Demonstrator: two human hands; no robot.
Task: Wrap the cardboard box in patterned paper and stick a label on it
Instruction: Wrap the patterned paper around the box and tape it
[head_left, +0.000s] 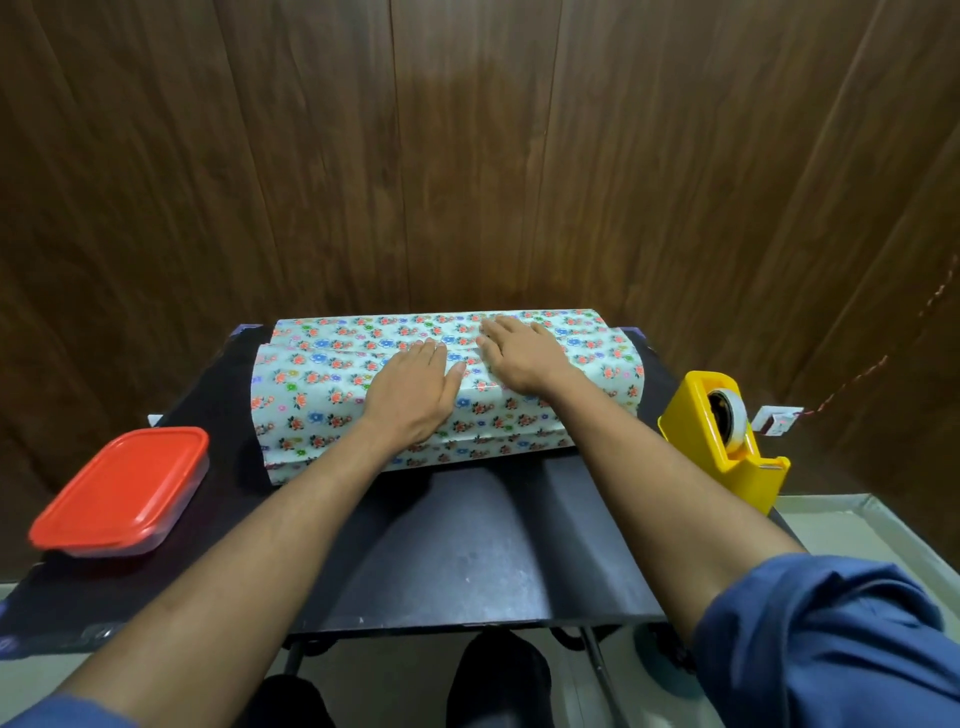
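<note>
At the near left sits a plastic tub with a red lid (122, 487), well apart from my work — out of the way of the paper. In the middle of the black table (467, 551), toward the far edge, lies the cardboard box, hidden entirely under the patterned paper (322, 395), which is folded over its top and hangs past both ends. My left hand (413, 395) lies flat on the paper, fingers straight and together, gripping nothing — pressing the near flap down so it does not spring up. Just beside it, my right hand (522, 353) is flat too, holding the overlap where the edges meet. At the right waits a yellow tape dispenser (727, 441), close enough to reach, I judge, while one palm keeps the seam shut. I see no label.
</note>
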